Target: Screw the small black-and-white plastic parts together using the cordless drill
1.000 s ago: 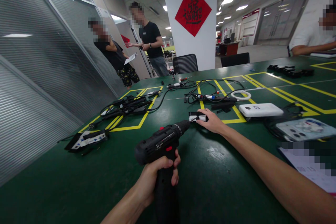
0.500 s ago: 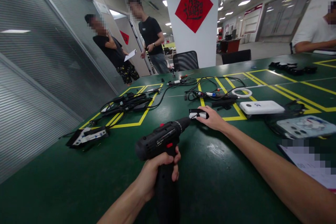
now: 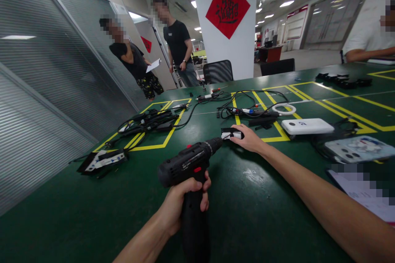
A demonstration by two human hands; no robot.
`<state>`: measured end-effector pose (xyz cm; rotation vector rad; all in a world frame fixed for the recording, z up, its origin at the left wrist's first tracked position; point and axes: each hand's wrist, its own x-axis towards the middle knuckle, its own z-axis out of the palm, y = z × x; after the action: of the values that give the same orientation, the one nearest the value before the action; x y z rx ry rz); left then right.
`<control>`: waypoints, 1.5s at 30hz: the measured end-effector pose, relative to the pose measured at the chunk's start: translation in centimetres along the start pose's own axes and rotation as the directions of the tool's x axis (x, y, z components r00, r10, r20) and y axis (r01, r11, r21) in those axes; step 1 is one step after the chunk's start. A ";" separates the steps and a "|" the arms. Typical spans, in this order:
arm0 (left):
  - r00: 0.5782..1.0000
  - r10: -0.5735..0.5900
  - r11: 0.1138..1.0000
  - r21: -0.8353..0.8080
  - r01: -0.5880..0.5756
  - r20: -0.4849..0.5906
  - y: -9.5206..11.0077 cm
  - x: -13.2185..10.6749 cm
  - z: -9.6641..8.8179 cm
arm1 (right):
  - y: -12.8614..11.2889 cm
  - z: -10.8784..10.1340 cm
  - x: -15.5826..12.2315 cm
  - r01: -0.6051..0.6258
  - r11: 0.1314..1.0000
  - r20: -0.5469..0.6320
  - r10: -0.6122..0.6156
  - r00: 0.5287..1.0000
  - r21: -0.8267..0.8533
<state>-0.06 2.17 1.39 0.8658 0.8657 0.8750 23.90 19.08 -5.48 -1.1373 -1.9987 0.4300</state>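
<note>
My left hand (image 3: 182,203) is wrapped round the grip of a black cordless drill (image 3: 188,166) with a red switch, held above the green table (image 3: 92,213). The drill's nose points at a small black-and-white part (image 3: 232,133) lying on the table. My right hand (image 3: 250,140) reaches out and rests on that part, fingers pressed on its right end, holding it down.
A white power bank (image 3: 307,126), a phone (image 3: 358,149), a white ring (image 3: 284,109) and tangled cables (image 3: 247,104) lie to the right. More black parts and cables (image 3: 148,124) sit in a yellow-taped box at left. Two people stand by the glass wall; another sits far right.
The view has shifted slightly. The drill's nose and the small part have stayed close together, both hands keeping their hold. A standing person at the back lowered an arm.
</note>
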 end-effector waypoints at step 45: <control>0.997 0.031 0.997 0.078 -0.025 -0.072 0.1 -0.1 0.6 | -0.1 0.4 0.2 0.015 1.000 -0.024 -0.015 1.000 0.018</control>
<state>0.41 1.95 1.73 0.9196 0.9577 0.9071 23.48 19.23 -5.63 -1.1111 -1.9780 0.4243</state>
